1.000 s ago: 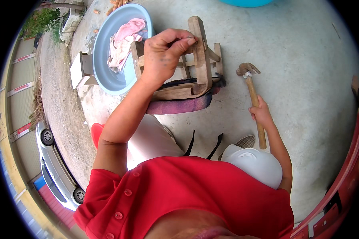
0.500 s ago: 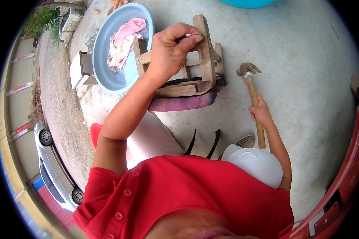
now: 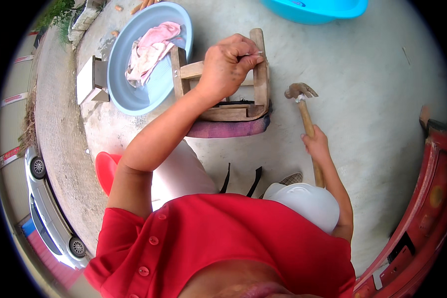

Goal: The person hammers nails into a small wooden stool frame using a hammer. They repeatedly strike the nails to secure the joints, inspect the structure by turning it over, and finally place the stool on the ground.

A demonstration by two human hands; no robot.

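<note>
A small wooden stool (image 3: 260, 89) stands upside down in front of me, its purple plaid cushion (image 3: 228, 128) underneath and its legs pointing up. My left hand (image 3: 226, 67) is closed in a pinch at the upper part of the right leg. Between thumb and forefinger a thin, pale, shiny tip shows, which looks like a nail (image 3: 259, 52); most of it is hidden by the fingers. On the right, my right hand (image 3: 317, 144) grips a claw hammer (image 3: 307, 118) around its wooden handle. The rusty hammer head is apart from the stool, to its right.
Behind the stool at left stands a grey-blue basin (image 3: 115, 74) holding pink cloth (image 3: 151, 52). A bright blue basin (image 3: 318, 17) is at the far edge. A white box-like thing (image 3: 87, 82), a red plastic object (image 3: 106, 171) and a red metal frame (image 3: 422, 203) lie around me.
The view has shifted, bringing more of the bright blue basin in. The stool's right leg is turned slightly, and the left hand stays pinched at it. The hammer remains in the right hand.
</note>
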